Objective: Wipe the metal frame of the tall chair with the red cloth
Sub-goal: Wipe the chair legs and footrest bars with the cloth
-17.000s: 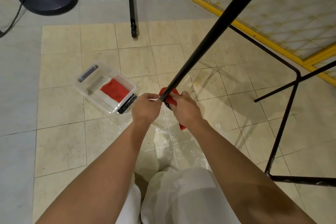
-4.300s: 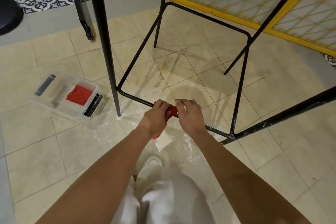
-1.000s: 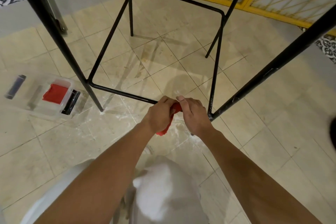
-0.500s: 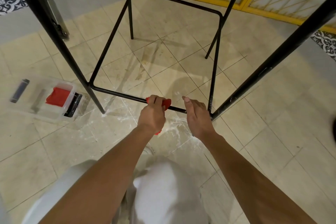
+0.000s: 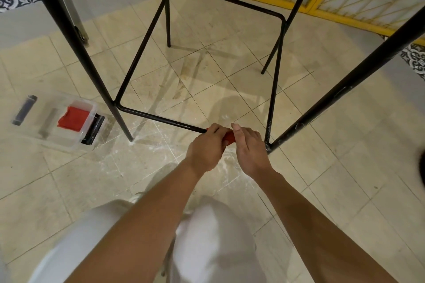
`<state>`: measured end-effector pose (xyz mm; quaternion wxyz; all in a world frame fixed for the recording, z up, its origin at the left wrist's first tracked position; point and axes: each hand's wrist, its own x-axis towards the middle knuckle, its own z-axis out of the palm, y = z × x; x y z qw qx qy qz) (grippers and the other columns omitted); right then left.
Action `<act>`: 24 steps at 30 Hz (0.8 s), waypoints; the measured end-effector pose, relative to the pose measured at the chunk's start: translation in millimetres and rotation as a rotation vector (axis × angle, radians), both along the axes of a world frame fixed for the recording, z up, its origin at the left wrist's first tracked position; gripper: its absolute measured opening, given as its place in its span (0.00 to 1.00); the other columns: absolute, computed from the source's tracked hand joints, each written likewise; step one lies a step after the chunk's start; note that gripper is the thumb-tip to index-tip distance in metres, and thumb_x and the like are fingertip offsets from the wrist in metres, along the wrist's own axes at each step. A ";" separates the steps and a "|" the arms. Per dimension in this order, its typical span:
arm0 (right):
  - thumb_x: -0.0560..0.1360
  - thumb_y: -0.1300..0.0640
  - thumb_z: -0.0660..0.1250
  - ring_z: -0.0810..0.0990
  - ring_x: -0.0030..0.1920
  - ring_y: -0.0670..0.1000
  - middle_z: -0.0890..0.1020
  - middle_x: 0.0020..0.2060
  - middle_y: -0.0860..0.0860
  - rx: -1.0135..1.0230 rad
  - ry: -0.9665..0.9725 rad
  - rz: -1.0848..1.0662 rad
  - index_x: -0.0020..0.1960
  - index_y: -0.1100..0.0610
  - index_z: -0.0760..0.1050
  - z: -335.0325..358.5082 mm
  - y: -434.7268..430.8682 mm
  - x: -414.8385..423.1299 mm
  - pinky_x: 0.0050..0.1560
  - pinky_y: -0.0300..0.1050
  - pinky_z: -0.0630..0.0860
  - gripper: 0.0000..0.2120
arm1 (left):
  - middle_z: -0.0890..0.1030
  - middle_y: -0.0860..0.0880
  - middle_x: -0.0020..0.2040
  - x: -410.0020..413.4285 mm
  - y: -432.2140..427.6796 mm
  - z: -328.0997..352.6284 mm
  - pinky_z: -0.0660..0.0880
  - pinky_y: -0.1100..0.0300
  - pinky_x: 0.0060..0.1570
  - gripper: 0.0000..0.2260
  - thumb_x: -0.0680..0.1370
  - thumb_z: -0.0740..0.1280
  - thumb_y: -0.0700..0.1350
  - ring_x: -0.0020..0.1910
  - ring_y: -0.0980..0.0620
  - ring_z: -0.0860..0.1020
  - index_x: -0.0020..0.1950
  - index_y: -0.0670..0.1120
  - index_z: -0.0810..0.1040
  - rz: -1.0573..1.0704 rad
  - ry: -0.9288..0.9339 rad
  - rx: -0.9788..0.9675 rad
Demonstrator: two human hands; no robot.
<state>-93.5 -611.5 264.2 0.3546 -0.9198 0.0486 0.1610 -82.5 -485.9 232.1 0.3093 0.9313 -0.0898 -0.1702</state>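
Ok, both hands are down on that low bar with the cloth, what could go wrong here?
The right hand sits close to the corner joint, where the paint looks chipped; the red cloth or knuckles might snag there. Pulling along the footrest bar with the left hand could shift the near chair leg toward the clear box.

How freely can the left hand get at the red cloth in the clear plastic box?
Probably yes, by detour: the black metal chair leg stands between the left hand and the clear plastic box, and that hand grips another red cloth.
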 end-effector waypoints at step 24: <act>0.77 0.60 0.62 0.73 0.59 0.54 0.74 0.59 0.53 0.009 -0.086 -0.189 0.71 0.44 0.56 6.2 41.5 8.8 0.53 0.54 0.76 0.28 | 0.78 0.48 0.63 18.8 26.8 41.8 0.61 0.76 0.55 0.20 0.77 0.63 0.34 0.63 0.52 0.75 0.68 0.46 0.73 0.366 0.150 -0.311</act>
